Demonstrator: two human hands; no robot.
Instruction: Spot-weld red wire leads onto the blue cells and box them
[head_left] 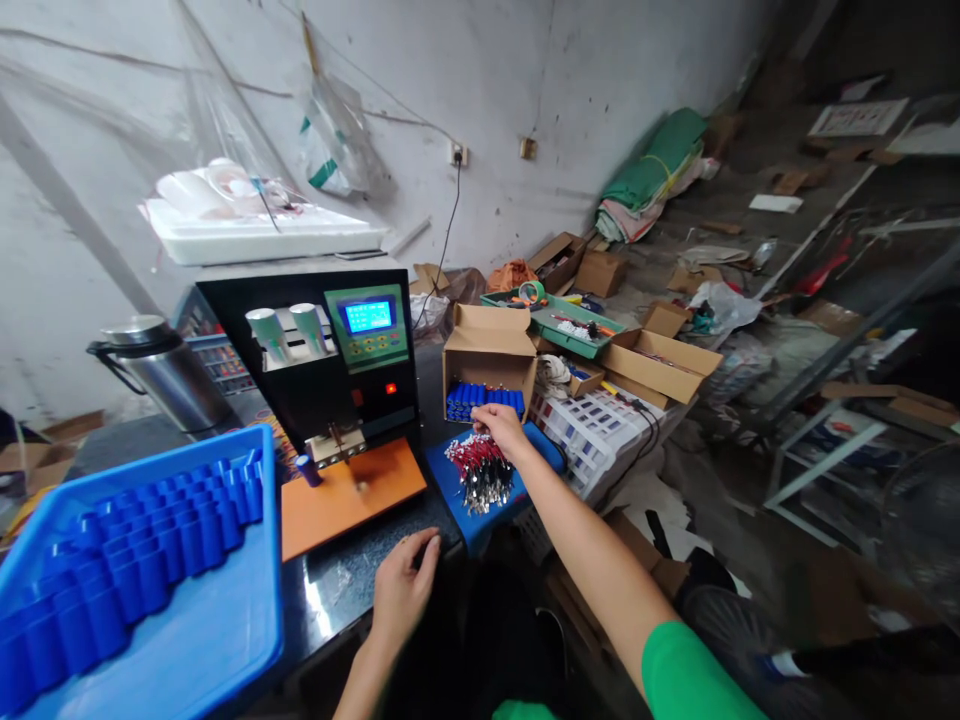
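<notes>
– What's in the containers?

– Blue tray (262, 560) at the bench's left edge: rows of blue cells. Left hand (403, 590) rests flat, empty, on the bench's front edge.

– And the right?

– Right hand (499, 428) pinches the wire leads (480, 472), a light, floppy bundle; best held by its red ends. Behind, a cardboard box (487, 350) holds more blue cells.

Soft, even daylight fills the room, dimmer toward the far right. The dark countertop (352, 585) near me shows glare. Edges bend strongly, fisheye-like; the middle stays sharp.
</notes>
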